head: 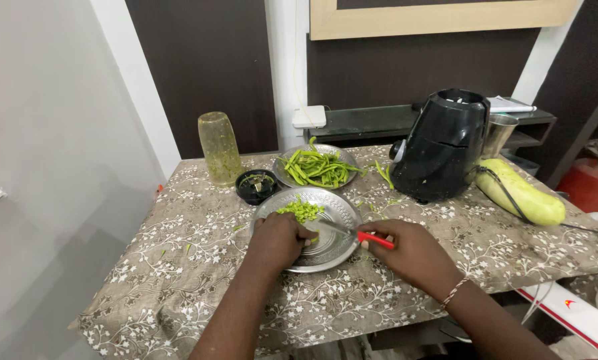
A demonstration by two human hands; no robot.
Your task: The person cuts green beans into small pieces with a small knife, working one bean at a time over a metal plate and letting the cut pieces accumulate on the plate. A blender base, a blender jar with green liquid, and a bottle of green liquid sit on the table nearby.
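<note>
Head view. Far from you: one upturned jar (220, 148), one small black lid (256, 186), one plate of whole beans (318, 168), one black mixer base (440, 147), one pale gourd (520, 192) at right. Near plate (336, 253): one heap of chopped beans (301, 211) just beyond your left hand (279, 241), which is curled onto the plate. Your right hand (409, 250) grips one red-handled knife (356, 234).
</note>
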